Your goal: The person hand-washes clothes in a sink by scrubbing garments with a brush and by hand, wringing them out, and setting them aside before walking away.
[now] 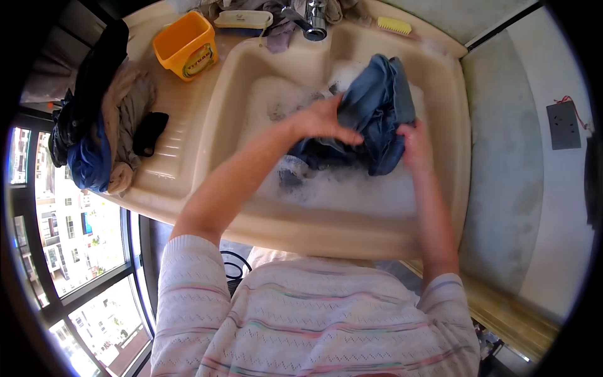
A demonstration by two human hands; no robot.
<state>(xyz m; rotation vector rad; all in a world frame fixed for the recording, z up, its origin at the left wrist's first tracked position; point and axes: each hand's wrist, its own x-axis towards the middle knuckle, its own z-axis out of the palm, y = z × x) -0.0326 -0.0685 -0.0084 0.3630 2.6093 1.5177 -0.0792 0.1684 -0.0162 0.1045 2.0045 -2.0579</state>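
Observation:
A wet blue denim garment [377, 103] is bunched up above the soapy water of a beige sink [336, 229], its lower folds reaching the suds. My right hand [416, 143] is closed on its right edge. At its left side is my left hand [323, 119], thumb lying across the denim and fingers partly hidden by the cloth. Dark, wet fabric [320, 154] shows in the foam under my left wrist.
A yellow-orange tub [186, 47] stands on the left counter, near a pile of clothes [116, 119] and a black cloth item [151, 133]. Behind the sink are a chrome faucet [311, 22], a scrub brush [244, 20] and a yellow brush [394, 25]. A wall [505, 157] bounds the right side.

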